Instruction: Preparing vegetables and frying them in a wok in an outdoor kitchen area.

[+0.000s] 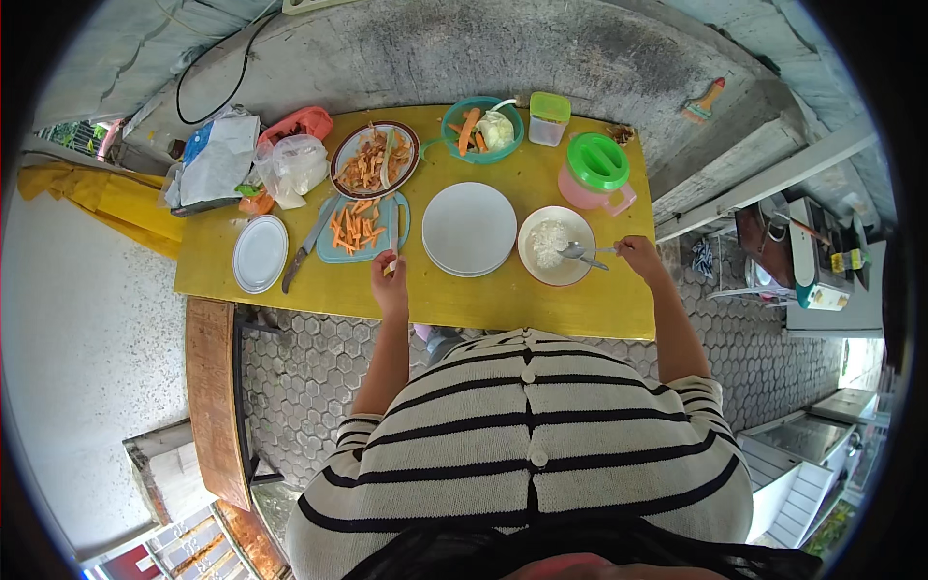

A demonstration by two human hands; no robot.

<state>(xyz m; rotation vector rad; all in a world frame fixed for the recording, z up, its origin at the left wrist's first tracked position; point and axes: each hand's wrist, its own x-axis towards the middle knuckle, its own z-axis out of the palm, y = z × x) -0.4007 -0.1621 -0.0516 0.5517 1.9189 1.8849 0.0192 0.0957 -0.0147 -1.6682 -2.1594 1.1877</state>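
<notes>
My left hand [391, 286] grips a small knife [394, 235] with a pale handle at the right side of a light blue cutting board [326, 250]. Orange carrot sticks [355, 228] lie on that board. With its fingers closed on the handle of a metal spoon [600, 250], my right hand [638, 257] is just right of a white bowl [557, 276]. White grains or flour, possibly rice [549, 241], fill part of the bowl. The spoon's head is inside, and a second utensil's end [596, 263] shows beside it. Stacked white plates [469, 228] stand between my hands.
A large knife [310, 243] and small white plates [260, 254] lie left. Behind are a plate of peelings [348, 190], a green basket of vegetables [453, 148], a lidded tub [549, 130], a pink pitcher [576, 185] and plastic bags [292, 167]. A concrete wall [435, 58] borders the yellow table [464, 308].
</notes>
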